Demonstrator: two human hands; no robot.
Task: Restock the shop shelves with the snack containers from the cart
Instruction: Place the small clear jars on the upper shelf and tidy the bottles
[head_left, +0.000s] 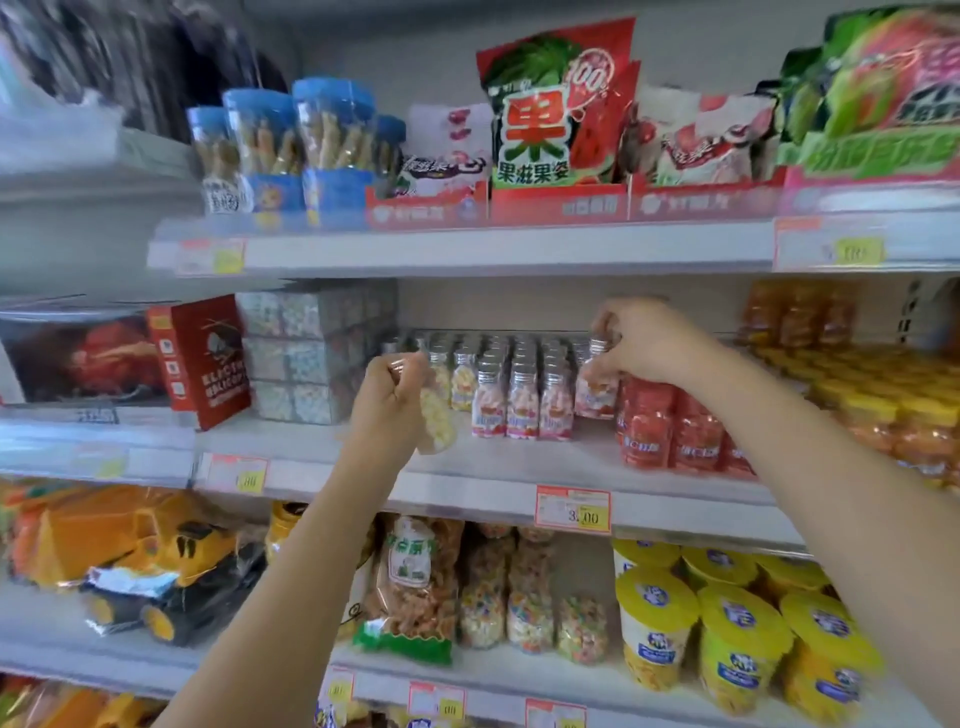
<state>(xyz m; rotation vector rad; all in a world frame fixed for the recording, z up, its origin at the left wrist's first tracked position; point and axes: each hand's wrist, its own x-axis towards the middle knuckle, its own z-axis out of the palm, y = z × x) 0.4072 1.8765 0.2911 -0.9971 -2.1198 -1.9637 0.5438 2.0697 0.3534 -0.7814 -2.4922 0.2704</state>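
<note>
Presently, the yellow-filled bottle (437, 415) is gripped in the left hand (387, 400), held just above the middle shelf (498, 467). The right hand (644, 343) pinches the pink bottle (597, 387) by its cap, evidently to extend the bottle row (519, 395) at its right end.

Readable text, three spots
Watermelon bag (550, 119): "果", "果滋果姿", "100%"; price tag (573, 510) on shelf (467, 462) edge: "3.00"; red box (200, 358): "ELECTRIC HELICOPTER", blurry.
</note>
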